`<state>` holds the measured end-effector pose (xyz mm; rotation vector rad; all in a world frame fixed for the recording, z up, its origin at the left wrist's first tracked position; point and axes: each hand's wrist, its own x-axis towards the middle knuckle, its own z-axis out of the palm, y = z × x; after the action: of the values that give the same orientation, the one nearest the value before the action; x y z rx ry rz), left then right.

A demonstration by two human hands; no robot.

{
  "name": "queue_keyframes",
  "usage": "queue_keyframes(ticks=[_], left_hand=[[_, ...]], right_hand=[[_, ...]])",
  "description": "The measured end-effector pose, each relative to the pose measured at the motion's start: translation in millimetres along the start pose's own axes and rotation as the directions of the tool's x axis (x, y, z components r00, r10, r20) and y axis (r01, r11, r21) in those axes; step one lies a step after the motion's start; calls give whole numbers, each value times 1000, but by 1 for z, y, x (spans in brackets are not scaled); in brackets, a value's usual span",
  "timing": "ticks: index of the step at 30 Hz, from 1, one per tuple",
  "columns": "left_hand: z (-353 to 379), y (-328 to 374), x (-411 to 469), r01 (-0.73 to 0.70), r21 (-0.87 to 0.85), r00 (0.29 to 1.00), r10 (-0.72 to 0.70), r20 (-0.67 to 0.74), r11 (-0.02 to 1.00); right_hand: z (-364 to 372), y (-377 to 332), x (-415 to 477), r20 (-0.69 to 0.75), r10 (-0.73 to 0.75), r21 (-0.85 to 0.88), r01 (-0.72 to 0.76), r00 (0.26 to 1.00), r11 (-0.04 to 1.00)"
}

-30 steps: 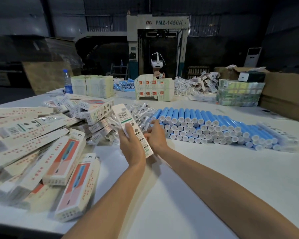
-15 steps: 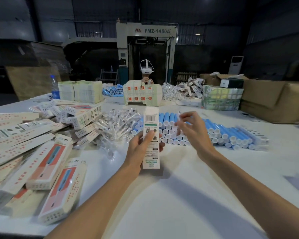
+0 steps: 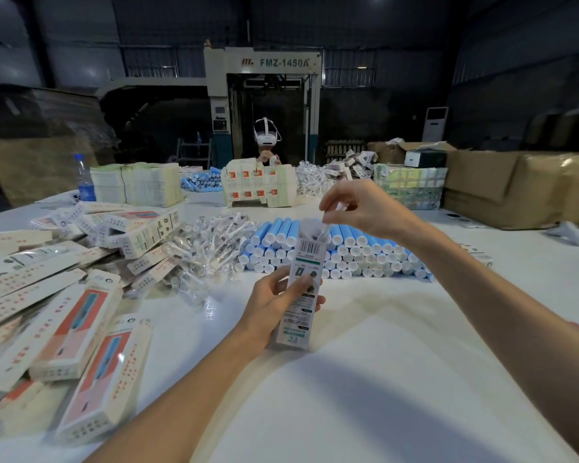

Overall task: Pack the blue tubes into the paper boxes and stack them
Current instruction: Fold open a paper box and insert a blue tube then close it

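Centre frame: left hand [image 3: 274,305] grips an upright white printed paper box [image 3: 303,289]; right hand [image 3: 358,208] pinches seemingly a clear sachet [image 3: 324,227] at its mouth. A snag could topple stacked white-capped blue tubes [image 3: 348,252] behind.

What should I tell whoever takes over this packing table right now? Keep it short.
Left grip holds an open paper box upright. Right grip pinches a small clear item at the box's mouth. Blue tubes lie stacked behind it. Done: closed boxes heaped at left. Whether a tube is inside this box can't be seen. Left: fill, close, stack.
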<state>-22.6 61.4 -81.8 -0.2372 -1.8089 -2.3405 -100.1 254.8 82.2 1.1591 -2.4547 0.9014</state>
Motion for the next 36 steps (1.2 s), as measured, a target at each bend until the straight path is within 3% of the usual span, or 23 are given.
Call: queue_keyframes(ticks=[4, 10, 12, 16, 18, 22, 25, 29, 33, 36], left_hand=[[1, 1, -2, -1, -7, 1000, 1, 16, 1000], [1, 4, -3, 5, -11, 1000, -5, 4, 1000], [1, 3, -3, 3, -9, 1000, -3, 5, 1000], [1, 1, -1, -5, 5, 1000, 5, -10, 1000], [0, 0, -1, -5, 13, 1000, 5, -19, 1000], [-3, 3, -1, -14, 71, 998, 18, -61, 997], [-2, 6, -2, -31, 90, 997, 38, -74, 995], [-1, 8, -3, -89, 95, 992, 97, -84, 991], [-3, 15, -6, -232, 200, 971, 238, -3, 952], [-3, 19, -6, -259, 270, 966, 253, 57, 927]], right_hand=[[17, -2, 3, 90, 1, 55, -6, 996, 998], [40, -1, -2, -121, 112, 416, -52, 986, 908], [43, -1, -2, -183, 121, 394, -40, 976, 918], [57, 3, -6, -131, 31, 193, -5, 991, 981], [65, 7, -12, -188, 3, 160, 27, 982, 987], [76, 15, -32, -344, 80, 351, 49, 936, 935], [93, 20, -48, -270, 136, 464, 5, 953, 886], [112, 20, -57, -256, 103, 539, 53, 961, 841], [115, 19, -60, -252, 91, 572, 72, 964, 817], [115, 19, -62, -230, 78, 578, 72, 970, 813]])
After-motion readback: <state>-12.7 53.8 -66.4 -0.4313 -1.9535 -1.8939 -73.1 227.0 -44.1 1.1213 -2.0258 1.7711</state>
